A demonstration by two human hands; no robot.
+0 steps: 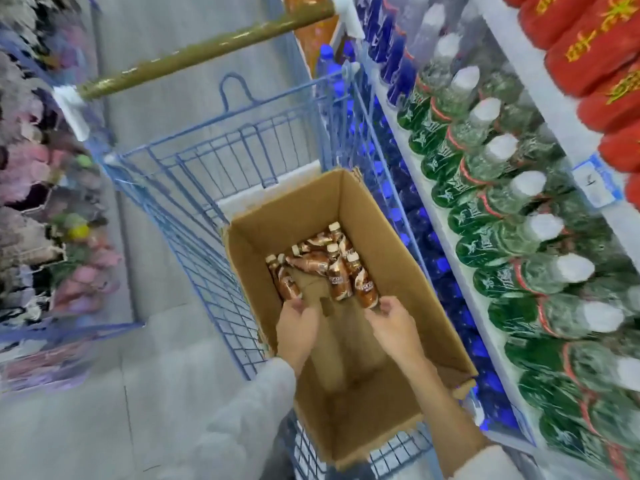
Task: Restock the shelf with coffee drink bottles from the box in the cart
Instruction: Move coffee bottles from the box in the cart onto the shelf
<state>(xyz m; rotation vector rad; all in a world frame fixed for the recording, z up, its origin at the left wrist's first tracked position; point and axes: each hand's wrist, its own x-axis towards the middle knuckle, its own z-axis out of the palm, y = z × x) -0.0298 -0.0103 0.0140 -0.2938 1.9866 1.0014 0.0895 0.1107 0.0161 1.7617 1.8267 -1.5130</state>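
Observation:
An open cardboard box stands in a blue wire cart. Several brown coffee drink bottles with cream caps lie and stand at the far end of the box floor. Both my hands are inside the box, just short of the bottles. My left hand has its fingers loosely curled near the leftmost bottle and holds nothing. My right hand has its fingers curled close to the nearest bottle on the right; no grip shows.
To the right runs a shelf with rows of green-labelled clear bottles, blue bottles below and red packs above. The cart handle crosses the top. Goods in pink and purple line the left side; grey floor lies between.

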